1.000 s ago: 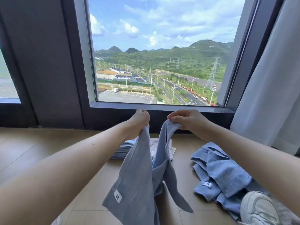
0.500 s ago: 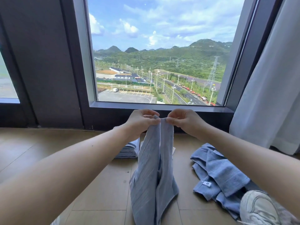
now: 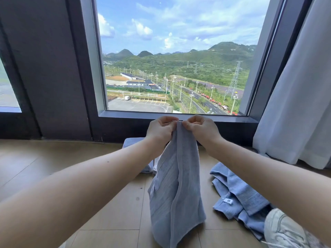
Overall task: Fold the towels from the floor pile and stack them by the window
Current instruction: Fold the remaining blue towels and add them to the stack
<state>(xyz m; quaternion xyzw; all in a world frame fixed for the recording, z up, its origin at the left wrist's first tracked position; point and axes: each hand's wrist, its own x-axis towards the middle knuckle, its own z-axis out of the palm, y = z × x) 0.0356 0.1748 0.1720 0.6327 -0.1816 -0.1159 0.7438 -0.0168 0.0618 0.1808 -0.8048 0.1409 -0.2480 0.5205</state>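
Pinching towel point(image 3: 177, 185) top corners in left grip point(image 3: 161, 130) and right grip point(image 3: 203, 129); hanging limp, light; judging corners best hold.

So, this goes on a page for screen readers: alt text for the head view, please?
The left hand and right hand pinch the top of a blue towel together, so it hangs doubled before a window. A folded stack sits behind it; a loose pile lies at right, by a shoe and curtain.

tag point(image 3: 227, 201) on piled towel point(image 3: 240, 189), mark illegible
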